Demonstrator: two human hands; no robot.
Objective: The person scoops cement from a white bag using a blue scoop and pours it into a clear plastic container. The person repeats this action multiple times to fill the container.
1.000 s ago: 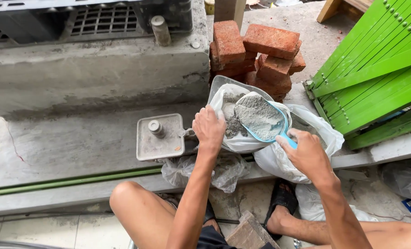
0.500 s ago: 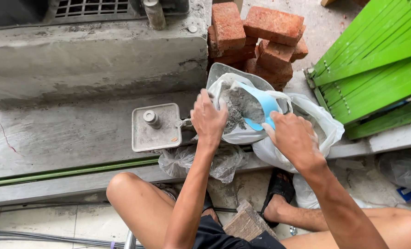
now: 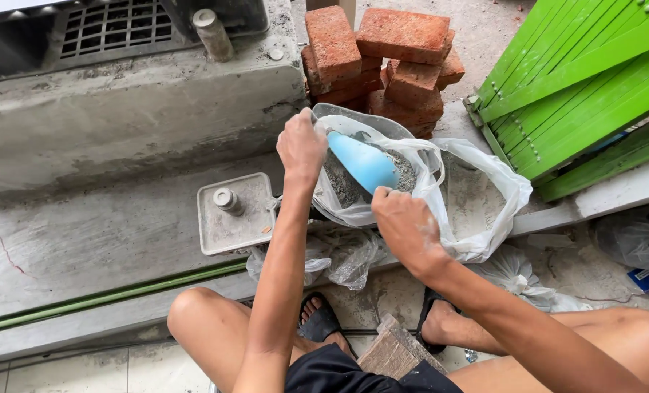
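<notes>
Down on the concrete ledge, the left hand point(image 3: 302, 148) pinches the rim of the white plastic bag point(image 3: 426, 182) so its mouth stays pulled open. That lets the right hand point(image 3: 404, 225), closed around the blue scoop point(image 3: 364, 164), dig nose-down into the grey powder point(image 3: 342, 185) inside. Red bricks point(image 3: 382, 54) sit stacked just behind, with a square metal plate point(image 3: 233, 215) beside the bag.

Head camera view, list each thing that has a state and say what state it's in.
Left hand: gripping the bag rim.
Right hand: holding the scoop.
Scoop: tipped down into the bag.
Bag: open, holding grey powder.
Bricks: stacked.
Plate: lying flat, dusty.
</notes>
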